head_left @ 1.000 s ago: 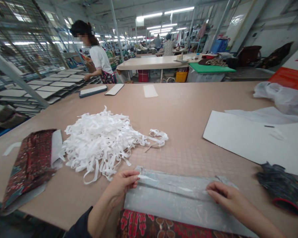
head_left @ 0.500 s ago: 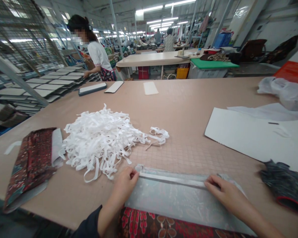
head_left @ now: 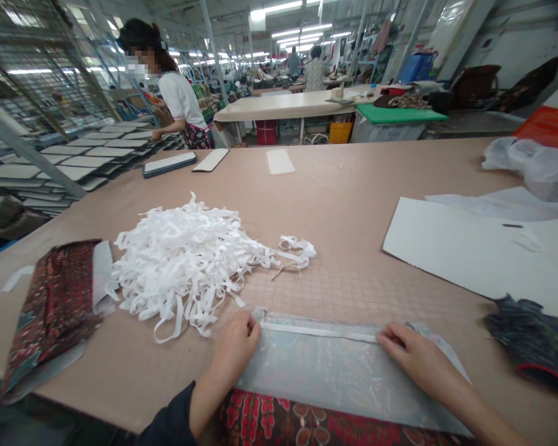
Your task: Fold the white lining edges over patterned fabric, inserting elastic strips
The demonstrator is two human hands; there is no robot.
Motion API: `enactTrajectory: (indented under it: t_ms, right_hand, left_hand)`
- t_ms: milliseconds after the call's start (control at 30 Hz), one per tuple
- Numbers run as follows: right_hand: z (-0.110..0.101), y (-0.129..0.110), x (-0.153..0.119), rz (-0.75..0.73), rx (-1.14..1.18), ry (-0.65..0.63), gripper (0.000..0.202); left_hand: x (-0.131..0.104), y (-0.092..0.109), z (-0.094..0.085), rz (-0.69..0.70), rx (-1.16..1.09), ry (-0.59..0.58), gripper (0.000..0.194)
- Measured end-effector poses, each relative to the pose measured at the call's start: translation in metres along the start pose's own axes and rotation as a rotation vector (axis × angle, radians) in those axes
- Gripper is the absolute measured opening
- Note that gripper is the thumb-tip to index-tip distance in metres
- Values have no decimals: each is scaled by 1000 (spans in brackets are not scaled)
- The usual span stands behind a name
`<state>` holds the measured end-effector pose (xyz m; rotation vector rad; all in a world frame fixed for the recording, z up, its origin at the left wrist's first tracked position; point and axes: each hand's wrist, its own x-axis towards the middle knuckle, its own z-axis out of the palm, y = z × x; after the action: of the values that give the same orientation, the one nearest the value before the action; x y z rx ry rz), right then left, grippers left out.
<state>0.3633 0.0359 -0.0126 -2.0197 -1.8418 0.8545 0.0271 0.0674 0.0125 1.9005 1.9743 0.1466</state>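
Note:
A narrow white strip of tape (head_left: 316, 331) lies along the upper edge of a patterned fabric piece (head_left: 279, 418), whose pale grey backing (head_left: 320, 365) faces up. My left hand (head_left: 236, 344) pinches the strip's left end against the backing. Near the strip's right end, my right hand (head_left: 411, 353) has thumb and fingertips closed on it. The strip is stretched straight between them. Beyond my left hand rises a tangled pile of white strips (head_left: 181, 260). At the far left, a folded patterned fabric piece (head_left: 51, 310) rests on the table.
White card (head_left: 474, 248) and clear plastic (head_left: 530, 167) lie on the table (head_left: 344, 204) at right, with a dark knitted item (head_left: 534, 341) nearer. Pale panels (head_left: 280, 161) sit along the far edge. A co-worker (head_left: 181, 99) stands by laid-out panels at left.
My right hand has shifted slightly left along the strip. My left hand keeps its pinch at the left end. The view has tilted a little.

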Motion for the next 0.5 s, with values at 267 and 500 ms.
enactTrajectory:
  t_ms: [267,500]
  right_hand:
    - [-2,-4,1,12,-13,-17,22]
    - [-4,-10,0,25,-79,-12,19]
  left_hand:
    - [-7,12,0,206,356,161,16]
    - [-18,11,7,561,657,172,30]
